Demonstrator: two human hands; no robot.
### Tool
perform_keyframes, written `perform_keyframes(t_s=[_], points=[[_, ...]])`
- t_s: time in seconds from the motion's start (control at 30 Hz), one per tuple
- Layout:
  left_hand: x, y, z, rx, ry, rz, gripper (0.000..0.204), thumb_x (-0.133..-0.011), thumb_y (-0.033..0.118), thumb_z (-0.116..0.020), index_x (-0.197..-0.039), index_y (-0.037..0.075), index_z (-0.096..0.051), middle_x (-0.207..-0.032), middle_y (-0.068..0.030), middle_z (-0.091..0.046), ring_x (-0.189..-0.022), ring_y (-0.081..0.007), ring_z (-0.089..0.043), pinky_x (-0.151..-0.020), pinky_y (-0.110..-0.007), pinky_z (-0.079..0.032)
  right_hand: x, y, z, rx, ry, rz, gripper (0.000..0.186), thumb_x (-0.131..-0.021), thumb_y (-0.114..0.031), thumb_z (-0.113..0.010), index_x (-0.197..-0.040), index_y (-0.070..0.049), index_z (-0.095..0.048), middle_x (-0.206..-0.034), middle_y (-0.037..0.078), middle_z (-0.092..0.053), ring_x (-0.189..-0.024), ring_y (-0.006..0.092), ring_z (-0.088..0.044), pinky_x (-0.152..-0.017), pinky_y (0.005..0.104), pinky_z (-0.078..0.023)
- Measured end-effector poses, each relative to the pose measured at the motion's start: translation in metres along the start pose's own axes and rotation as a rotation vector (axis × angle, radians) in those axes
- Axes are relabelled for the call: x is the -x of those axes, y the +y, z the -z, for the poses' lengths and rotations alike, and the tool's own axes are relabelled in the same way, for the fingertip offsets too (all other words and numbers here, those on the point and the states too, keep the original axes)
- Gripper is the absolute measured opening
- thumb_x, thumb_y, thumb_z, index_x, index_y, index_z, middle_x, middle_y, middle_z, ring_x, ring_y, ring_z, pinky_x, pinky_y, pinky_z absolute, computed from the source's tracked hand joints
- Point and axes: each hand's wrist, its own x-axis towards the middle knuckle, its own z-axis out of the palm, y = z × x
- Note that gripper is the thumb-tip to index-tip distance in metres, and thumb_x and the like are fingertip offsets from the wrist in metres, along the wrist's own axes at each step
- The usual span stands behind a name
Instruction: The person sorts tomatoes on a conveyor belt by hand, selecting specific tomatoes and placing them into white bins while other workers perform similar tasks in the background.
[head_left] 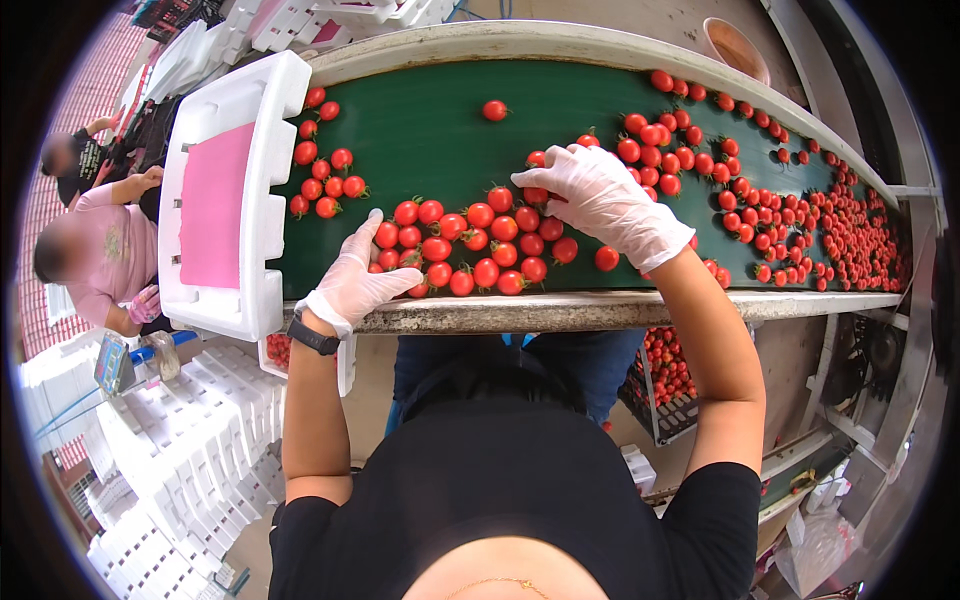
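Both my hands wear whitish translucent gloves. My left hand rests with fingers apart against the left side of a cluster of red cherry tomatoes on the green conveyor belt. My right hand curls over the cluster's upper right, fingers closed on a tomato. More loose tomatoes spread right along the belt toward a dense mass. A smaller group lies at the left end, beside a white foam box with a pink sheet on it.
Two people work at the far left, near stacks of white foam boxes. Under the belt sit a crate of tomatoes and a smaller box of tomatoes. A round tub stands behind the belt. Metal framing runs along the right.
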Motion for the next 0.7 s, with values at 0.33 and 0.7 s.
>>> perform_keyframes(t_s=[0.33,0.7], points=[[0.002,0.001,-0.002,-0.021,0.028,0.011,0.098,-0.07,0.019,-0.078,-0.143,-0.001,-0.016,-0.11,-0.0107,-0.047,-0.096,-0.0162,-0.049,-0.088,-0.029,-0.044,0.125,-0.04,0.079,-1.467,0.244,-0.467,0.034,-0.082,-0.02,-0.061,-0.112,-0.004,-0.058,-0.099,0.005,-0.055,-0.094,0.0142,-0.052,-0.083,0.0263,-0.04],[-0.003,0.001,-0.001,-0.036,0.027,0.036,0.098,-0.071,0.011,-0.076,-0.144,0.001,-0.012,-0.112,-0.011,-0.052,-0.098,-0.0157,-0.052,-0.088,-0.028,-0.044,0.342,0.0,0.033,-1.283,0.959,-1.039,0.048,-0.092,-0.03,-0.054,-0.131,-0.003,-0.047,-0.124,0.009,-0.052,-0.117,0.0182,-0.047,-0.103,0.0324,-0.031]])
